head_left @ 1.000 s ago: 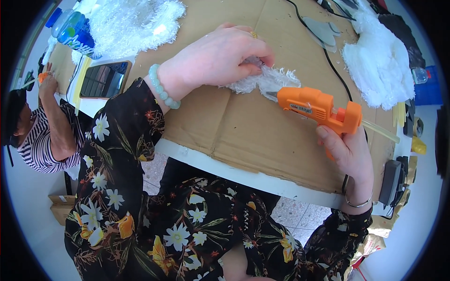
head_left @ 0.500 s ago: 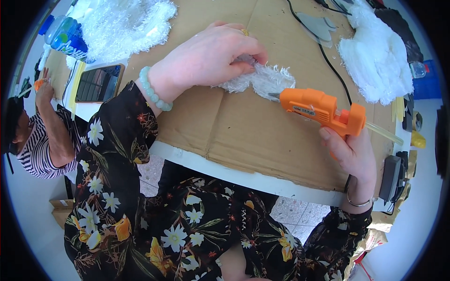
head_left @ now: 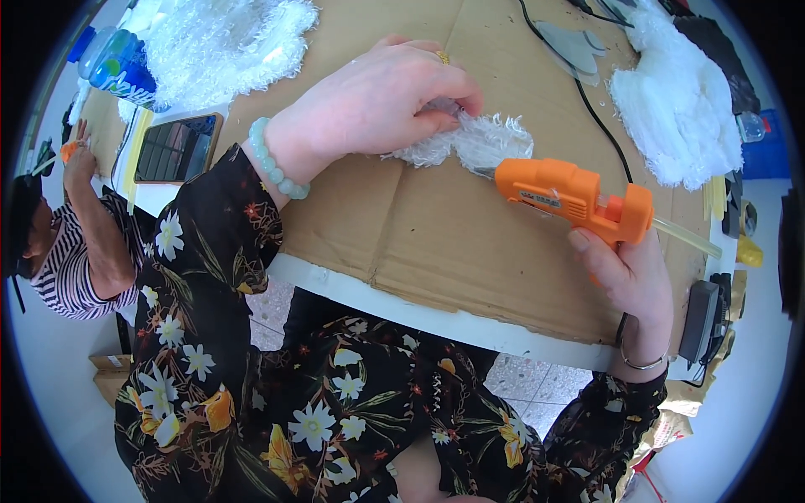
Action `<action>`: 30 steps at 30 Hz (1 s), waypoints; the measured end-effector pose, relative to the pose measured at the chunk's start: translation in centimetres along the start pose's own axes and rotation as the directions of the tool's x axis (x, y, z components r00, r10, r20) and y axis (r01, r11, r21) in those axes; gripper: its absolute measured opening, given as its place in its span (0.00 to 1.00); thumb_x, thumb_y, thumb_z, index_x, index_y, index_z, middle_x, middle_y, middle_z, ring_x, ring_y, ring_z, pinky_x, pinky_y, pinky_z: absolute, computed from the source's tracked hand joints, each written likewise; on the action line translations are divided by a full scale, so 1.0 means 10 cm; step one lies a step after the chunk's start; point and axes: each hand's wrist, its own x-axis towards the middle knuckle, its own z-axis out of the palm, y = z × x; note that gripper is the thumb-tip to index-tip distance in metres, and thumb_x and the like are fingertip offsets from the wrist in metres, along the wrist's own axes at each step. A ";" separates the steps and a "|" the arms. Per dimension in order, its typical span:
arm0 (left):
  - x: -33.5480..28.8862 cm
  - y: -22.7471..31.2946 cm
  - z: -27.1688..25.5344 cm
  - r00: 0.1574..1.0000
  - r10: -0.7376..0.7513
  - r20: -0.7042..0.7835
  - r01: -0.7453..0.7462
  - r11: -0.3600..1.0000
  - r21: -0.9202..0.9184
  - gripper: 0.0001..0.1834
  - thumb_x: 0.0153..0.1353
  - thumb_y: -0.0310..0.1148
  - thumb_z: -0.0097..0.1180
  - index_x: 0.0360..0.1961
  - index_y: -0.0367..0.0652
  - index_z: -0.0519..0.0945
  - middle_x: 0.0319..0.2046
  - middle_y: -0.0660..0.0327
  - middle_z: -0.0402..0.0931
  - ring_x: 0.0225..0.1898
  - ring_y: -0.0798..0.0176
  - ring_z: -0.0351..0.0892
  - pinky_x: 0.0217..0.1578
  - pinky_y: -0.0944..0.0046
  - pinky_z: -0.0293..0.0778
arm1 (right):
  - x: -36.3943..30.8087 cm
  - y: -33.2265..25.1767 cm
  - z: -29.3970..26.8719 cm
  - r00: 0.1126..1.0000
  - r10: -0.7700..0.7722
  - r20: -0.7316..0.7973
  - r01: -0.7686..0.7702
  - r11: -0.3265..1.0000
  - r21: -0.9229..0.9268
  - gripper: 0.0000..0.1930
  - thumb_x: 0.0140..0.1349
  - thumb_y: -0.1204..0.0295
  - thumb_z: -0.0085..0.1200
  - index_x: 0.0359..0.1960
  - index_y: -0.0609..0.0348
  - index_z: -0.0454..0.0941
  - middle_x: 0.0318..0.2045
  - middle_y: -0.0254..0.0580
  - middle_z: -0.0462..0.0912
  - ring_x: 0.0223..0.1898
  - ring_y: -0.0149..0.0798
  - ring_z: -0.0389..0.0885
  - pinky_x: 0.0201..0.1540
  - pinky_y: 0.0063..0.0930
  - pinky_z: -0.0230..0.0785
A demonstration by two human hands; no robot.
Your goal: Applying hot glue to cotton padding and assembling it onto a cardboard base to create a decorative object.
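Note:
My left hand (head_left: 390,101) pinches a small piece of white shaggy fabric (head_left: 495,141) between thumb and fingers, low over the cardboard (head_left: 470,243). The fabric's free end spreads to the right of my fingertips. My right hand (head_left: 633,268) grips an orange hot glue gun (head_left: 558,193) by its handle. Its nozzle points left and meets the lower edge of the fabric; whether it touches is hard to make out. From the back of the gun sticks a pale glue stick (head_left: 688,237). Part of the fabric is hidden under my left hand.
White shaggy fabric heaps lie at the far left (head_left: 231,50) and far right (head_left: 671,117). A phone (head_left: 178,149) and a blue bottle (head_left: 117,67) are on the left. A black cord (head_left: 605,126) and grey flat pieces (head_left: 572,50) lie at the back. Another person (head_left: 88,243) works at left.
The glue gun has shifted slightly left, its nozzle further along the fabric's lower edge. My left hand and the fabric have barely moved.

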 end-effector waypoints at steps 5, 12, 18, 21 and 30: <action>0.01 0.00 0.02 0.999 0.018 -0.029 -0.018 1.000 0.006 0.09 0.53 0.30 0.56 0.37 0.46 0.80 0.30 0.61 0.79 0.42 0.56 0.74 0.54 0.57 0.63 | -0.05 -0.02 -0.02 0.991 0.130 0.005 -0.130 0.987 0.092 0.10 0.59 0.70 0.54 0.40 0.63 0.74 0.23 0.30 0.75 0.25 0.23 0.72 0.27 0.19 0.63; 0.00 0.00 0.02 0.999 0.024 -0.034 -0.023 1.000 0.020 0.09 0.54 0.31 0.56 0.37 0.47 0.80 0.31 0.60 0.80 0.46 0.54 0.74 0.56 0.55 0.62 | -0.07 -0.02 -0.05 0.990 0.143 0.011 -0.144 0.988 0.058 0.10 0.60 0.69 0.55 0.39 0.62 0.74 0.22 0.29 0.74 0.23 0.22 0.70 0.25 0.18 0.61; 0.00 0.01 0.01 1.000 0.018 -0.020 -0.018 1.000 0.012 0.09 0.54 0.30 0.56 0.38 0.47 0.80 0.32 0.60 0.80 0.46 0.53 0.74 0.57 0.55 0.61 | -0.13 0.01 -0.12 0.989 0.150 0.002 -0.150 0.987 0.054 0.11 0.60 0.68 0.54 0.40 0.62 0.74 0.21 0.29 0.74 0.22 0.21 0.69 0.24 0.18 0.61; 0.00 0.02 0.00 1.000 0.008 -0.011 -0.008 1.000 0.002 0.09 0.54 0.30 0.56 0.38 0.47 0.80 0.32 0.60 0.80 0.46 0.53 0.74 0.57 0.55 0.61 | -0.14 0.03 -0.15 0.991 0.130 0.022 -0.131 0.991 0.024 0.11 0.61 0.68 0.54 0.40 0.62 0.74 0.21 0.29 0.74 0.23 0.21 0.69 0.24 0.18 0.61; 0.01 0.02 0.02 1.000 0.011 -0.013 -0.011 1.000 0.001 0.09 0.54 0.29 0.56 0.38 0.47 0.80 0.31 0.60 0.80 0.45 0.53 0.74 0.57 0.56 0.61 | -0.18 0.03 -0.20 0.986 0.168 -0.007 -0.168 0.986 0.001 0.11 0.61 0.70 0.54 0.40 0.63 0.74 0.22 0.30 0.74 0.24 0.23 0.71 0.27 0.19 0.63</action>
